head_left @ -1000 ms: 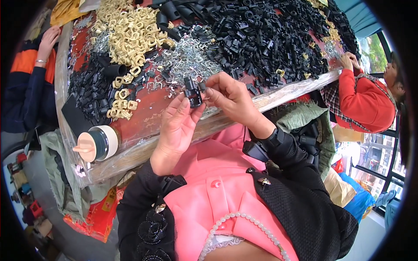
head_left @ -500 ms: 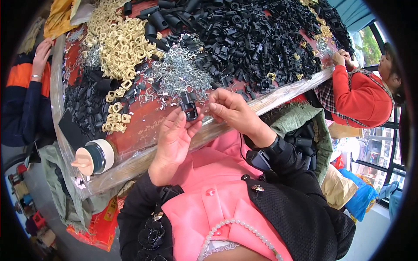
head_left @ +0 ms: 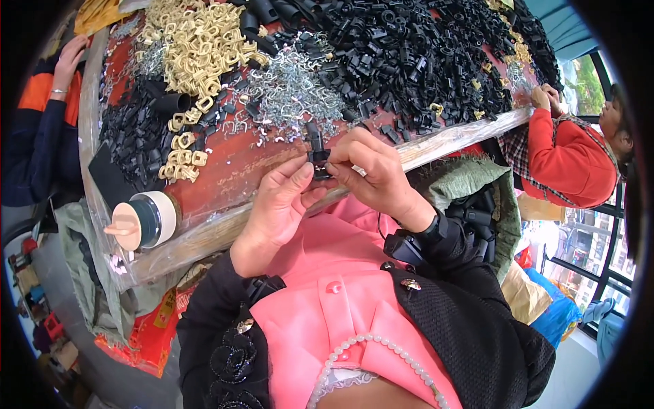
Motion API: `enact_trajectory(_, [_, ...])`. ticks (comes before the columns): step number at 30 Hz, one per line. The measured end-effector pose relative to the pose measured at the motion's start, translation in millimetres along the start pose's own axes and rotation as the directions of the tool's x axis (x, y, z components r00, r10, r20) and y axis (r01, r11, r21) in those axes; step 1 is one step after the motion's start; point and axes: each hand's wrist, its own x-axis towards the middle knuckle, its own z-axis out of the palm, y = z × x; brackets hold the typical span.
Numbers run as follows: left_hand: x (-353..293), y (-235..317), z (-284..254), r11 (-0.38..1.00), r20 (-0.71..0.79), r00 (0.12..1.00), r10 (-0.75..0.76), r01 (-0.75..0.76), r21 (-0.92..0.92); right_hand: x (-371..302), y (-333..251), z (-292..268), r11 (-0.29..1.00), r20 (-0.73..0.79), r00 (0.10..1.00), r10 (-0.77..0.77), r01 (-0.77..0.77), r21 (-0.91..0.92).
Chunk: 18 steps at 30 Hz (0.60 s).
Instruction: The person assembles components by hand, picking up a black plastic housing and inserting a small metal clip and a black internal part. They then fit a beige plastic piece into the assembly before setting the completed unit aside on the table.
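A small black plastic part (head_left: 316, 138), roughly tube-shaped with an opening in its side, stands upright between my hands above the table's near edge. My left hand (head_left: 274, 208) grips its lower end between thumb and fingers. From the other side, my right hand (head_left: 378, 174) has thumb and forefinger pinched against the part. Whether a smaller piece is between those right fingertips is hidden. Just beyond the hands lies a heap of silvery U-shaped metal clips (head_left: 296, 88). To its left are cream-gold plastic loops (head_left: 201, 51), several lined up in short rows.
A big mound of black plastic pieces (head_left: 402, 61) covers the far right. At the left corner stand a cup with a peach lid (head_left: 158, 217) and a dark flat panel (head_left: 112, 178). A green sack (head_left: 470, 178) sits by my right arm. Co-workers (head_left: 569, 160) are at both sides.
My right hand has come down and left onto the black part, its fingers now touching it. My left hand and the part have shifted slightly right. The whole view has moved a little.
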Motion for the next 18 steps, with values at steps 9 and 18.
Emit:
enact_trajectory(9, [-2.5,-9.5,-0.1,0.997,-0.065,0.998,-0.019,0.024,0.067,-8.4,3.2,-4.1,0.999,0.088,0.995,0.041,-0.042,0.004])
enact_trajectory(18, [-6.5,-2.0,6.7,0.99,-0.087,0.993,-0.079,0.089,0.113,-26.9,2.3,4.8,0.624,0.202,0.849,0.488,-0.502,0.599])
